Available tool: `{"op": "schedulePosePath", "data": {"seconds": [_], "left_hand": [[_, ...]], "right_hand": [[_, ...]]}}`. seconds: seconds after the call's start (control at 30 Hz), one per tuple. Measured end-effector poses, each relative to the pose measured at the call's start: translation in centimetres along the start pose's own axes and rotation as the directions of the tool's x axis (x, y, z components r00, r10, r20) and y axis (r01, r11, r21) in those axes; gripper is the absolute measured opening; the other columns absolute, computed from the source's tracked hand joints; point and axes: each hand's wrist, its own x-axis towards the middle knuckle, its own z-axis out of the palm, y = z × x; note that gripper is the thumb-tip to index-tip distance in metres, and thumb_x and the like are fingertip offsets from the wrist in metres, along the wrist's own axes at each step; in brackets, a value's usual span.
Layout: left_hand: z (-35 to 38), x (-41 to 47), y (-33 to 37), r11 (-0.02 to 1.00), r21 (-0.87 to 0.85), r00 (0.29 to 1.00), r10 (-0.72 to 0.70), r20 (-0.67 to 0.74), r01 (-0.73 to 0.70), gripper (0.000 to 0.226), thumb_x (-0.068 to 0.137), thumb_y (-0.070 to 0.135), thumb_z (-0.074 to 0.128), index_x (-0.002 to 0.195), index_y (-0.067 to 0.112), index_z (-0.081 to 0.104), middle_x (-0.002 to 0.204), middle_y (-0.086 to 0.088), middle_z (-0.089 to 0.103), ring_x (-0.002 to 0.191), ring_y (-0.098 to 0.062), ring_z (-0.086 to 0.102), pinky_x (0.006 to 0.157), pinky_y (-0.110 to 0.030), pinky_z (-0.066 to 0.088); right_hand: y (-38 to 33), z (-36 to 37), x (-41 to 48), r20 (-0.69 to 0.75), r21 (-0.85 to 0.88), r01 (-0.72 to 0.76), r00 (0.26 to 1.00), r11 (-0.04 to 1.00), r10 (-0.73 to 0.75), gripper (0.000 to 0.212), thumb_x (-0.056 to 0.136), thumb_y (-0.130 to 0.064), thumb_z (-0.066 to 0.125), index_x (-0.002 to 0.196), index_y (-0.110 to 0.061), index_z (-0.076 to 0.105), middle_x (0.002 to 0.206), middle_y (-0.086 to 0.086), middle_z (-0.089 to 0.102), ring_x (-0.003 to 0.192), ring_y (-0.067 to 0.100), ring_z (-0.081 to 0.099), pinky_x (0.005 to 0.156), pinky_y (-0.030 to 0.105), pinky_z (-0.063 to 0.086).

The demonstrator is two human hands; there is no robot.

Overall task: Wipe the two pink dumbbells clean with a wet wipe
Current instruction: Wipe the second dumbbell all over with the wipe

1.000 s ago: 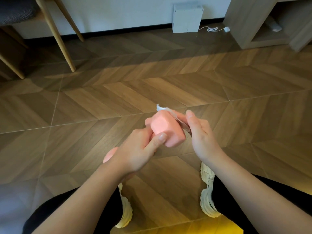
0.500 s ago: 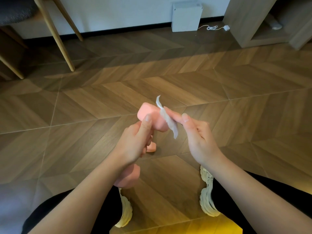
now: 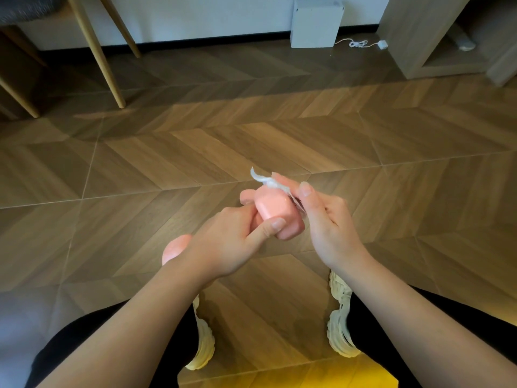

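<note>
From the head view, looking down past our knees, we hold one pink dumbbell (image 3: 277, 212) in the air above the wooden floor (image 3: 195, 152), between and ahead of our two pale shoes (image 3: 340, 317). The left hand (image 3: 223, 242) is wrapped round the bar, its grip closed on the dumbbell with the thumb laid along the near face of the upper head. We judge this steadies the weight and tilts that head toward the other hand. The lower head pokes out behind the left wrist.

The right hand (image 3: 327, 228) pinches the wet wipe (image 3: 265, 182) between thumb and fingers and presses it against the far upper side of the raised head, so its grip is closed on the wipe. One loose corner of the wipe sticks up past the fingertips.

We take this as wiping the first head's faces. The second dumbbell is not in view, so we cannot say where it lies.
</note>
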Motion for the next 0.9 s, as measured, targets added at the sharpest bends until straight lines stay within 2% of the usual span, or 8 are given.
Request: {"op": "schedulePosePath", "data": {"seconds": [0.17, 0.3, 0.4, 0.5, 0.6, 0.67, 0.73, 0.9], "left_hand": [[0.2, 0.2, 0.2, 0.989, -0.037, 0.989, -0.145, -0.016, 0.144, 0.073, 0.073, 0.09, 0.018, 0.079, 0.025, 0.052, 0.067, 0.009, 0.06, 0.066, -0.004, 0.056, 0.062, -0.03, 0.04], [0.1, 0.5, 0.5, 0.907, -0.357, 0.956, -0.276, -0.1, 0.224, 0.064, 0.071, 0.081, 0.024, 0.07, 0.031, 0.064, 0.06, 0.01, 0.057, 0.052, -0.005, 0.052, 0.06, -0.03, 0.04], [0.3, 0.5, 0.2, 0.896, -0.403, 0.947, -0.272, -0.171, 0.185, 0.067, 0.08, 0.085, 0.026, 0.069, 0.028, 0.061, 0.061, 0.009, 0.056, 0.055, -0.011, 0.053, 0.059, -0.03, 0.04], [0.4, 0.2, 0.0, 0.94, -0.321, 0.953, -0.197, -0.229, 0.117, 0.063, 0.076, 0.084, 0.027, 0.069, 0.026, 0.049, 0.056, 0.011, 0.054, 0.05, 0.0, 0.051, 0.057, -0.027, 0.037], [0.1, -0.2, 0.0, 0.979, -0.201, 0.966, -0.087, -0.243, 0.037, 0.054, 0.075, 0.081, 0.025, 0.07, 0.031, 0.044, 0.054, 0.018, 0.056, 0.055, 0.001, 0.051, 0.055, -0.026, 0.03], [-0.2, -0.4, 0.1, 0.997, -0.077, 0.98, 0.006, -0.2, -0.022, 0.054, 0.075, 0.083, 0.024, 0.075, 0.032, 0.043, 0.054, 0.015, 0.055, 0.056, -0.003, 0.05, 0.053, -0.024, 0.026], [-0.6, -0.3, 0.2, 0.993, 0.104, 0.989, 0.064, -0.136, -0.05, 0.068, 0.072, 0.089, 0.023, 0.088, 0.028, 0.049, 0.062, 0.014, 0.05, 0.06, -0.007, 0.049, 0.053, -0.026, 0.028], [-0.9, 0.1, -0.1, 0.914, 0.387, 0.991, 0.136, -0.016, -0.119, 0.074, 0.071, 0.088, 0.032, 0.109, 0.027, 0.05, 0.085, 0.015, 0.058, 0.073, -0.011, 0.055, 0.055, -0.027, 0.033]], "right_hand": [[0.3, 0.4, -0.5, 0.033, -0.114, 0.141, 0.99, 0.983, -0.138, 0.044, 0.104, -0.029, 0.031, 0.124, -0.013, 0.067, 0.134, 0.002, 0.064, 0.132, 0.01, 0.053, 0.111, 0.048, 0.041], [0.4, 0.5, -0.6, 0.013, -0.143, 0.144, 0.99, 0.979, -0.144, 0.04, 0.103, -0.027, 0.03, 0.129, -0.021, 0.06, 0.138, 0.0, 0.06, 0.133, 0.008, 0.051, 0.117, 0.048, 0.033], [0.3, 0.4, -0.6, -0.027, -0.117, 0.089, 0.995, 0.989, -0.092, 0.037, 0.103, -0.03, 0.032, 0.126, -0.034, 0.06, 0.126, 0.013, 0.068, 0.124, 0.021, 0.06, 0.116, 0.046, 0.035], [0.7, 0.0, -0.5, -0.067, -0.113, -0.06, 0.996, 0.992, 0.053, 0.044, 0.102, -0.04, 0.034, 0.109, -0.026, 0.075, 0.1, 0.034, 0.065, 0.098, 0.04, 0.06, 0.093, 0.048, 0.048], [0.5, 0.0, -0.2, -0.098, -0.058, -0.134, 0.987, 0.989, 0.128, 0.045, 0.098, -0.045, 0.038, 0.074, -0.021, 0.068, 0.086, 0.008, 0.074, 0.086, 0.023, 0.067, 0.081, 0.044, 0.049], [0.2, -0.1, 0.3, -0.015, 0.09, -0.158, 0.987, 0.983, 0.16, 0.034, 0.098, -0.042, 0.04, 0.093, -0.036, 0.074, 0.109, -0.01, 0.075, 0.111, 0.007, 0.065, 0.101, 0.037, 0.048], [-0.1, -0.5, 0.7, 0.137, 0.183, -0.215, 0.972, 0.959, 0.192, 0.031, 0.096, -0.052, 0.044, 0.109, -0.042, 0.071, 0.125, -0.008, 0.069, 0.123, 0.012, 0.06, 0.109, 0.042, 0.044], [-0.3, -1.2, 0.9, 0.366, 0.051, -0.43, 0.848, 0.901, 0.384, 0.051, 0.073, -0.043, 0.077, 0.121, -0.033, 0.064, 0.119, -0.005, 0.071, 0.111, 0.011, 0.067, 0.087, 0.027, 0.055]]}}
